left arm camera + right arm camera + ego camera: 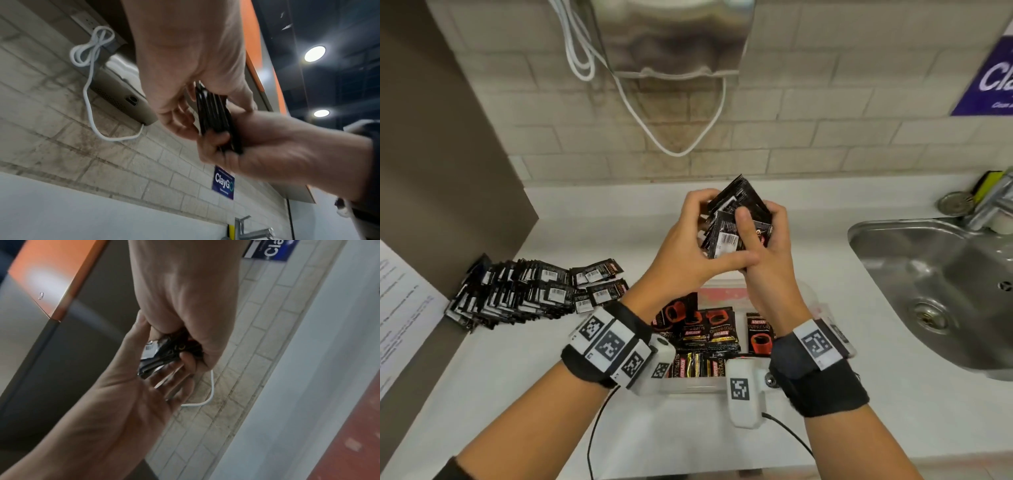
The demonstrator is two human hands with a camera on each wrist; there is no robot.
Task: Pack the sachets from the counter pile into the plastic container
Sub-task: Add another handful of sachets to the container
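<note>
Both left hand [688, 236] and right hand [767, 246] grip sachet bundle [736, 219]; square edges, then lower flat into container [726, 294].

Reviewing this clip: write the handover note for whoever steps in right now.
Left hand and right hand: both grip one bundle of sachets, held above the container.
Pile: many sachets remain on the counter, left of the container.
Done: container already holds several sachets, some face up, some on edge.
Left: put the bundle in, then move the rest of the pile.
</note>
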